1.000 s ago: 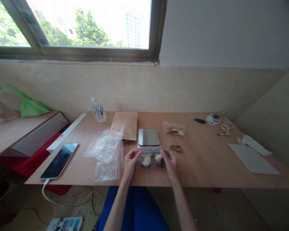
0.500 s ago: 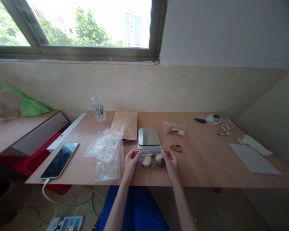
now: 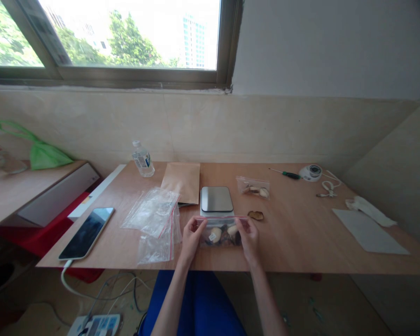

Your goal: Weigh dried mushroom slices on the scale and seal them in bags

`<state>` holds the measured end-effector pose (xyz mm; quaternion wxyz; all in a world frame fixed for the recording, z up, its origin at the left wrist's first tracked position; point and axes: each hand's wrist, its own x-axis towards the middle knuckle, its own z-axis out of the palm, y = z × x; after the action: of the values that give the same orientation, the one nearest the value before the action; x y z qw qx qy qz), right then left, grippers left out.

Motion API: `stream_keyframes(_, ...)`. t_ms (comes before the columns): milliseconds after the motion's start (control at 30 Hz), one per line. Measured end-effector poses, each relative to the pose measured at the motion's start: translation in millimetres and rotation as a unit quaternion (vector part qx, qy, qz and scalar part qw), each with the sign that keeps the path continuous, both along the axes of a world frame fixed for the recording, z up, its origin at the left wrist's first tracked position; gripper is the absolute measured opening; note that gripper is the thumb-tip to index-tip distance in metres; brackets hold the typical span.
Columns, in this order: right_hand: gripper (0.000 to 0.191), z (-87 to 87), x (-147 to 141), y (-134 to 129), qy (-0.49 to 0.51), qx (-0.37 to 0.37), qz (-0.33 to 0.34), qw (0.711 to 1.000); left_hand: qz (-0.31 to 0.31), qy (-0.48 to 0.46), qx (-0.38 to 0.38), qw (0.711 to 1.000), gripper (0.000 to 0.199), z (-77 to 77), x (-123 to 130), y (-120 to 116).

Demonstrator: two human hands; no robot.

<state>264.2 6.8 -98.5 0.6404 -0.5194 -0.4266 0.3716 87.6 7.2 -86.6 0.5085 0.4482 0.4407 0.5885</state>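
As left hand (image 3: 192,236) and right hand (image 3: 249,237) pinch the bag (image 3: 221,238), its seal (image 3: 222,217) points forward, long axis crosswise.

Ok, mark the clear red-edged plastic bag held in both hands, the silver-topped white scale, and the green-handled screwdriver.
Clear red-edged plastic bag (image 3: 221,237): head view, on its filled middle.
Silver-topped white scale (image 3: 216,199): head view, on its top plate.
Green-handled screwdriver (image 3: 291,175): head view, on its handle.
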Motion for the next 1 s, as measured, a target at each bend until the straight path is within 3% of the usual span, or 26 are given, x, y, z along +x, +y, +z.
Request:
stream_keyframes(167,0.022,4.1,-1.4,-1.6,0.014,-0.005,0.032,0.999,-0.030,-0.011,-0.011,0.999,0.021,-0.2,1.4,-0.6)
stream_keyframes(533,0.025,7.0,-1.7,-2.8,0.014,-0.033,0.067,0.997,-0.017,0.002,-0.010,1.000,0.021,2.8,0.9,-2.0)
stream_keyframes(1000,0.029,7.7,-3.6,-3.5,-0.014,-0.030,0.008,0.999,0.007,0.025,-0.002,1.000,0.022,5.3,3.8,-2.8)
